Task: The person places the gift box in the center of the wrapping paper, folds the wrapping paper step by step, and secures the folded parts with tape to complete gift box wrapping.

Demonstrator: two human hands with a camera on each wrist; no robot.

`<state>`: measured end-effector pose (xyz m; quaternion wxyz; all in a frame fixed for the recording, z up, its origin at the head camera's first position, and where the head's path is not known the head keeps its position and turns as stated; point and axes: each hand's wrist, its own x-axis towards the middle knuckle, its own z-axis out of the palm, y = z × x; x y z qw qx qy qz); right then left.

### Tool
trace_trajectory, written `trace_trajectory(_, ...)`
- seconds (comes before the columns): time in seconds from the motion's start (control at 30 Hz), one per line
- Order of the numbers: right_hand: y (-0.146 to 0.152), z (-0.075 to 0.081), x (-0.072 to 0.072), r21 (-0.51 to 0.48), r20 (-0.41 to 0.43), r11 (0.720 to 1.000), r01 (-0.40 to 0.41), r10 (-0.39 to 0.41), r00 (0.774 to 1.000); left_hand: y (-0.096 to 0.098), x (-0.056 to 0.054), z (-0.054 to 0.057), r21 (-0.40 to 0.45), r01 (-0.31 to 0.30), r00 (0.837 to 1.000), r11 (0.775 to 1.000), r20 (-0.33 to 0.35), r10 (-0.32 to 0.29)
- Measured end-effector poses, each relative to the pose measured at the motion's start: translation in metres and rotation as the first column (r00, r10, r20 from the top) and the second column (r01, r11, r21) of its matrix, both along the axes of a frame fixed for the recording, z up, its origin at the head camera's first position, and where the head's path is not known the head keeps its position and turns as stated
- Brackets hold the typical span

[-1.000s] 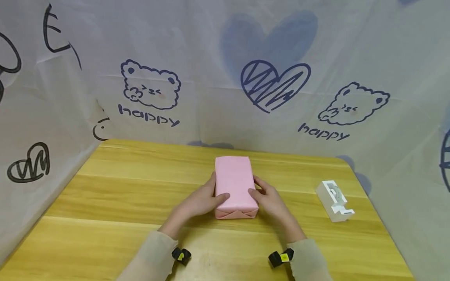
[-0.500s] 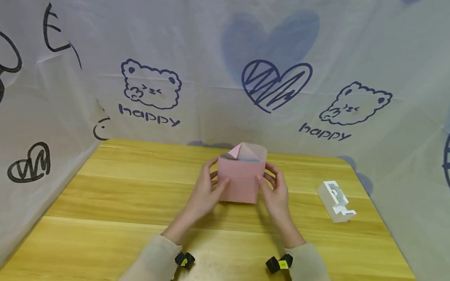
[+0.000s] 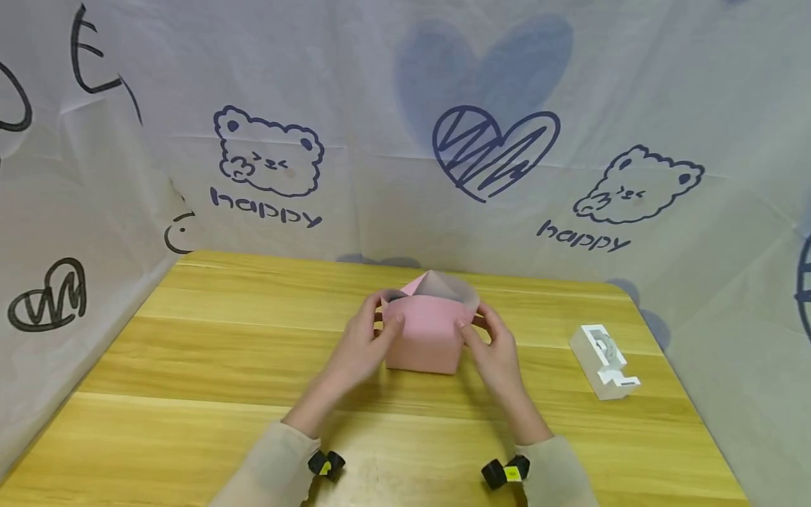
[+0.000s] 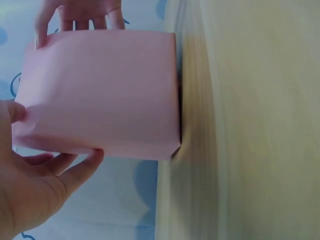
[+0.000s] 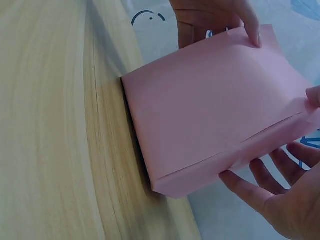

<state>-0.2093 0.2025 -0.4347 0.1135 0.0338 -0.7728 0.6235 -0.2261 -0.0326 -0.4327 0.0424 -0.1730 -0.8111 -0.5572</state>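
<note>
A box wrapped in pink paper (image 3: 423,334) stands on end on the wooden table, its broad face toward me. Loose paper flaps (image 3: 443,287) stick up and fold at its top end. On the left side my left hand (image 3: 361,345) grips it, thumb on the near face and fingers behind the edge. My right hand (image 3: 497,345) holds the opposite side the same way. In the left wrist view the pink box (image 4: 100,95) has its lower end right at the tabletop. A lengthwise paper seam shows along the box (image 5: 210,115) in the right wrist view.
A white tape dispenser (image 3: 595,366) with a roll of tape stands on the right part of the wooden table (image 3: 222,366). Behind the table hangs a pale cloth (image 3: 380,190) printed with hearts and bears.
The box lay flat with its folded end toward me; both hands have tipped it up on end, flaps upward. Since half a second ago it has shifted slightly left, and its top paper has bulged outward.
</note>
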Motion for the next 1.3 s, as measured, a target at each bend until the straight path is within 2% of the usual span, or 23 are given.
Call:
trace_trajectory(0.2, 0.001, 0.0, 0.002, 0.059, 0.008, 0.998, 0.026, -0.026, 1.0, 0.0, 0.002, 0.003, -0.081, -0.015, 1.0, 0.997, -0.022, 0.013)
trace_trajectory(0.4, 0.0, 0.003, 0.001, 0.102, 0.022, 0.994, 0.026, -0.029, 0.999, 0.004, 0.003, 0.0, -0.118, -0.07, 0.997, 0.991, -0.043, 0.065)
trace_trajectory(0.6, -0.002, 0.004, -0.001, 0.09, 0.036, 0.996, 0.02, -0.024, 0.999, 0.011, 0.002, -0.003, -0.039, -0.125, 0.992, 0.991, 0.006, 0.125)
trace_trajectory(0.8, -0.004, 0.006, -0.002, 0.045, 0.052, 0.999, 0.025, -0.027, 0.998, 0.017, -0.001, -0.005, 0.081, -0.141, 0.989, 0.987, 0.055, 0.136)
trace_trajectory(1.07, -0.006, 0.004, -0.011, 0.068, 0.079, 0.996, 0.053, -0.058, 0.995, 0.022, -0.004, -0.005, 0.11, -0.195, 0.976, 0.975, 0.124, 0.181)
trace_trajectory(1.2, -0.006, 0.002, -0.012, 0.063, 0.07, 0.996, 0.057, -0.061, 0.996, 0.022, -0.003, -0.005, 0.084, -0.174, 0.983, 0.981, 0.08, 0.168)
trace_trajectory(1.3, -0.006, 0.001, -0.012, 0.065, 0.06, 0.996, 0.064, -0.068, 0.996, 0.019, 0.001, -0.001, 0.009, -0.156, 0.987, 0.988, -0.045, 0.157)
